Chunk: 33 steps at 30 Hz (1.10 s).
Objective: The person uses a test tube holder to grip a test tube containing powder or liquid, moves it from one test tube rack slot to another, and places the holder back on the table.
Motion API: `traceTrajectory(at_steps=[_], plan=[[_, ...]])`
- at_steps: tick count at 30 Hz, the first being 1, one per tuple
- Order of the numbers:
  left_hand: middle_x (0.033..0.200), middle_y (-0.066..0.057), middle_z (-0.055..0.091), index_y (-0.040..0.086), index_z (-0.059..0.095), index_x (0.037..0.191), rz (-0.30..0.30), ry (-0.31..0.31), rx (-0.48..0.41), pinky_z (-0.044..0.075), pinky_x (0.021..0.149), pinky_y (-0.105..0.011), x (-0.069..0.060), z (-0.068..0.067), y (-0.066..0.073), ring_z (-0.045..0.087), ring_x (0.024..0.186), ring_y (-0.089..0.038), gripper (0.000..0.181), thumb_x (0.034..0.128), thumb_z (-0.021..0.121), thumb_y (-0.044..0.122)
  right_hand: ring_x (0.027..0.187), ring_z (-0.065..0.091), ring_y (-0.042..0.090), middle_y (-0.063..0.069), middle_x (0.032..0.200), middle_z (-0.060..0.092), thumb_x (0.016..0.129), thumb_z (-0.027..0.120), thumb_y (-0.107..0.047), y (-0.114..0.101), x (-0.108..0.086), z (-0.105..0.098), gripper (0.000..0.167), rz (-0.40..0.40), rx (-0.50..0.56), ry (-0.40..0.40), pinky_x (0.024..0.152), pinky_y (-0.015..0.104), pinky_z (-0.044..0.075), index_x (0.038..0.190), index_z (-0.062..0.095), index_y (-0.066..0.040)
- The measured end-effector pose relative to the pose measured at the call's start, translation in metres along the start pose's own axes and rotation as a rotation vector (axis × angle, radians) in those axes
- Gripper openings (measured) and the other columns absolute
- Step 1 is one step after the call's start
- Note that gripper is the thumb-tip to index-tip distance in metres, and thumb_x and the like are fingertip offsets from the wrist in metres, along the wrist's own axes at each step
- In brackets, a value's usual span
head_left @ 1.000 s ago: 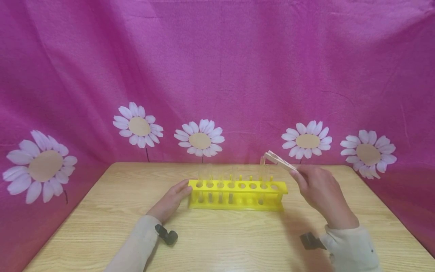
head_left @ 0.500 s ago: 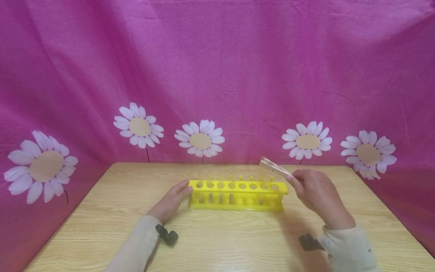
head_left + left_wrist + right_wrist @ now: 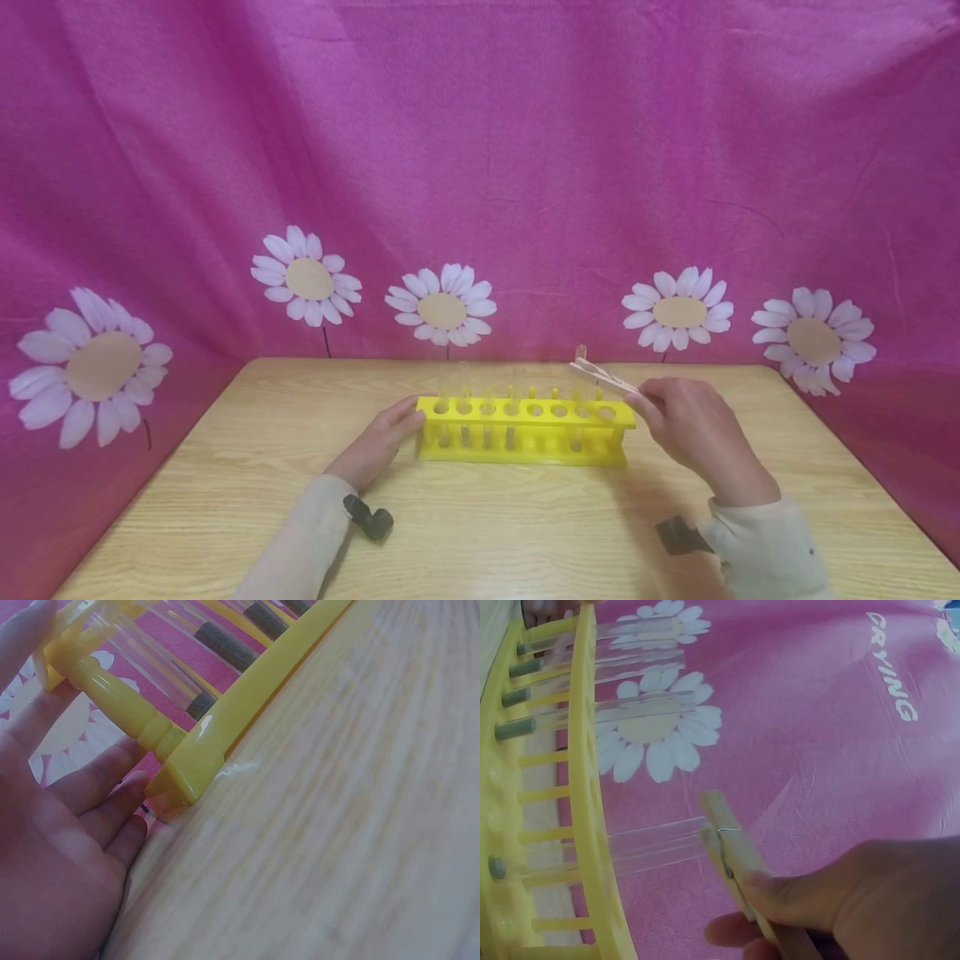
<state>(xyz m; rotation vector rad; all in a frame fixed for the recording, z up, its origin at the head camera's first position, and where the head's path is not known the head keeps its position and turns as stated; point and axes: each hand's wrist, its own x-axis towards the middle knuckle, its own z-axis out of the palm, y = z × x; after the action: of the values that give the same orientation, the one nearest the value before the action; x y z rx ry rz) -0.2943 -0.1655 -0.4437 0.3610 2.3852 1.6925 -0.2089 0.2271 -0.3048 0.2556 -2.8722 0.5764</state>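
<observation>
A yellow test tube rack (image 3: 525,458) holds several glass tubes with dark matter at the bottom. Four stand in a row at its left; one tube (image 3: 656,844) stands apart toward the right end. My left hand (image 3: 378,442) holds the rack's left end, thumb at the upper plate and fingers by the end post (image 3: 112,697). Pinched between my right hand's (image 3: 693,429) thumb and fingers is a wooden clothespin (image 3: 607,377), whose tip lies at the lone tube, just below its rim. Whether the clothespin grips the glass I cannot tell.
The rack stands on a light wooden table (image 3: 480,533). Behind and at both sides hangs a pink cloth (image 3: 480,167) with white flowers. Short yellow pegs rise along the rack's rear. A dark wrist camera (image 3: 367,517) sits by each sleeve.
My right hand has moved left and slightly down with the clothespin, so the tube's rim now shows above its tip. My left hand and the rack have stayed where they were.
</observation>
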Motion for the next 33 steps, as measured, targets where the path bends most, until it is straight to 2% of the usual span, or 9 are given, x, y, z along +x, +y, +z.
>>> traceTrajectory(at_steps=[12, 26, 33], plan=[[0.154, -0.007, 0.032, 0.019, 0.037, 0.149, -0.018, 0.017, -0.013, 0.009, 0.117, -0.055, -0.001, 0.001, 0.002, 0.017, 0.146, -0.029, 0.076, 0.0895, 0.051, 0.064, 0.059, 0.044, 0.018, 0.000, 0.061, 0.049, 0.092, 0.066, -0.021, 0.003, 0.002, 0.007, 0.017, 0.019, -0.027, -0.085, 0.052, 0.030, 0.038, 0.086, 0.071, -0.006], [0.155, -0.007, 0.031, 0.019, 0.036, 0.150, -0.022, 0.020, 0.000, 0.009, 0.117, -0.056, 0.000, 0.001, 0.000, 0.016, 0.146, -0.030, 0.076, 0.0898, 0.051, 0.064, 0.059, 0.043, 0.018, -0.001, 0.062, 0.050, 0.091, 0.067, -0.022, 0.008, 0.002, 0.012, 0.017, 0.013, -0.033, -0.111, 0.053, 0.030, 0.037, 0.081, 0.071, -0.010], [0.155, -0.007, 0.030, 0.019, 0.036, 0.149, -0.019, 0.017, 0.000, 0.008, 0.116, -0.056, -0.001, 0.001, 0.001, 0.015, 0.146, -0.030, 0.076, 0.0895, 0.051, 0.064, 0.061, 0.045, 0.019, -0.001, 0.067, 0.054, 0.092, 0.066, -0.023, 0.010, 0.004, 0.012, 0.018, 0.040, -0.023, -0.146, 0.054, 0.031, 0.038, 0.089, 0.073, -0.007]])
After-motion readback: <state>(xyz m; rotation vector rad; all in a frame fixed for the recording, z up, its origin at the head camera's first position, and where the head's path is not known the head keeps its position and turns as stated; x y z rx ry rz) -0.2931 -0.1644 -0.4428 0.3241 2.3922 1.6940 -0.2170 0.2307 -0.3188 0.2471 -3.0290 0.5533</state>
